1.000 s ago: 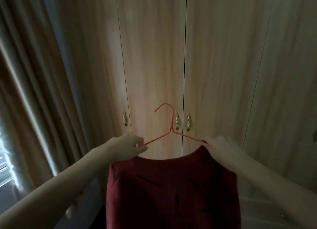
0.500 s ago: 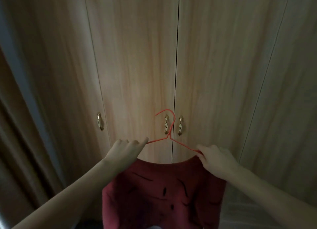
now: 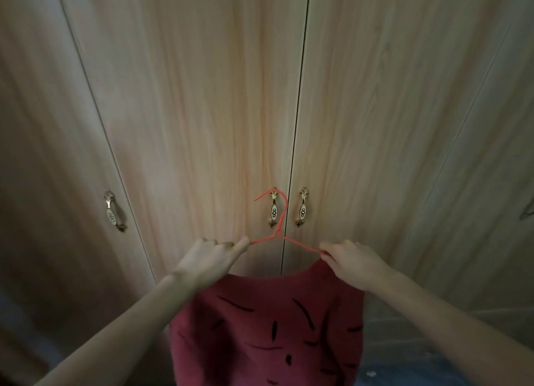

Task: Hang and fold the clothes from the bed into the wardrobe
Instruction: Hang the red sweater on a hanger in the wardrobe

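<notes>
While the red top [image 3: 268,328] hangs on a thin red hanger [image 3: 277,232], it is held up close in front of the shut wardrobe [image 3: 202,111]. The left hand [image 3: 211,258] pinches the hanger's left end in its fingers. The right hand [image 3: 355,263] grips the right end and the cloth. Gold handles [image 3: 302,206] sit just behind the hook.

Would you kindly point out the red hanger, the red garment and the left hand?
red hanger [image 3: 279,226], head view, twisted neck.
red garment [image 3: 260,322], head view, front panel.
left hand [image 3: 212,258], head view, back of hand.
</notes>
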Motion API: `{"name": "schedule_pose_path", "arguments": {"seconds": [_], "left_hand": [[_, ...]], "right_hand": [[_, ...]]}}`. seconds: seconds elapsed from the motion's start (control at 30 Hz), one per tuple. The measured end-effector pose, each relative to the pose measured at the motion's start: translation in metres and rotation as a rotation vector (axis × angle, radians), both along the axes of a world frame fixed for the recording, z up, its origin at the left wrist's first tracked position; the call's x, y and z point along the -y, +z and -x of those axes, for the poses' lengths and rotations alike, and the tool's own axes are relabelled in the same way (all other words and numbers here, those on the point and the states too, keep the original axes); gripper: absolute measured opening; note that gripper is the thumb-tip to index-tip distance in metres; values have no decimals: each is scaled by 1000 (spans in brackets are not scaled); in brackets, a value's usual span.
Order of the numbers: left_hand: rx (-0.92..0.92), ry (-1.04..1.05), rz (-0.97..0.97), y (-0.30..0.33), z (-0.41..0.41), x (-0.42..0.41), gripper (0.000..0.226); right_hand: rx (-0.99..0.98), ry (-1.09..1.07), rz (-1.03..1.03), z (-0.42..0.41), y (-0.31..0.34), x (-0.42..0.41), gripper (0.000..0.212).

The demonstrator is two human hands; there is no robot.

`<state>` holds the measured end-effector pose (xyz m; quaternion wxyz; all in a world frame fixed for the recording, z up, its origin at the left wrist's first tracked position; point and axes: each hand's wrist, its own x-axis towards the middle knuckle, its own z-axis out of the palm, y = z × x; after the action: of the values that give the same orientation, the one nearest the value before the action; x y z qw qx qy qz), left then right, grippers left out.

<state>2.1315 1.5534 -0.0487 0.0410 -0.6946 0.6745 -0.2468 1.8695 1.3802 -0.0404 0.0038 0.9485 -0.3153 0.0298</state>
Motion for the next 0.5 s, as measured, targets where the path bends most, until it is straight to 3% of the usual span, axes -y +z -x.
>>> {"name": "schedule_pose_path", "arguments": {"seconds": [0.13,0.23,0.4,0.5], "left_hand": [[42,-71,77,-8,-16,11,63],[52,-72,81,-14,-30,13,60],[52,-71,91,-20,-42,9,62],[51,-64,85,-23,-46,4,64]], "right_hand": [[-72,-24,-99,-20,0,11,14],[-126,-144,-76,-46,8,13,25],[259,-484,12,-102,27,22,41],[216,-520,-4,-126,21,37,26]]}}
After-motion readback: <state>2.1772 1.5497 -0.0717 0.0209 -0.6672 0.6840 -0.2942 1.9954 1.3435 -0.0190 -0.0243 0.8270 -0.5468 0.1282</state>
